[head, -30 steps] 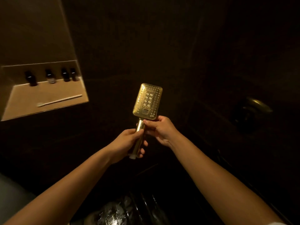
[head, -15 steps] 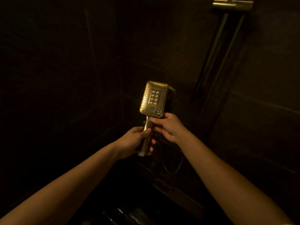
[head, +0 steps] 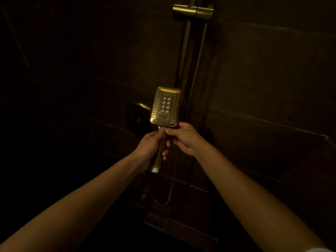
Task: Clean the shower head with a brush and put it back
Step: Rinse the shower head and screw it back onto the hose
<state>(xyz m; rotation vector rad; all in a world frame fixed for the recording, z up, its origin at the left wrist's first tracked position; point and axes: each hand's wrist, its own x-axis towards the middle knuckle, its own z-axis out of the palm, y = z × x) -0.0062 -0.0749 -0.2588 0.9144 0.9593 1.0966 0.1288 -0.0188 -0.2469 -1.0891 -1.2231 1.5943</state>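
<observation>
Both hands are on the gold shower head [head: 166, 106], which is held upright at frame centre with its nozzle face toward the camera, in front of the dark tiled wall [head: 263, 79]. The left hand [head: 149, 144] has its fingers wrapped round the handle [head: 160, 153]. The right hand [head: 183, 139] pinches the neck just under the head plate. Neither hand is free and no brush is in view.

The rail [head: 185, 60] runs up behind the head. The gold holder [head: 192, 11] sits on it at upper centre, well above the hands. A round wall valve [head: 139, 113] is just left of the head and a thin hose [head: 171, 186] hangs low behind. It's too dark to tell whether the hose joins the white-tipped bottom end [head: 155, 170] of the handle.

The step looks like the put-back. To do it well:
- Keep the left hand's wrap low on the handle as the carrying grip.
- Use the right hand's pinch only to steer the angle.
- Raise the head straight along the rail, line the handle up with the holder opening, then seat it.
- Release the right hand first, and the left only once the head sits firm.

The metal is likely slick if wet, so don't loosen early. Watch that the hose doesn't snag the valve on the way up.
</observation>
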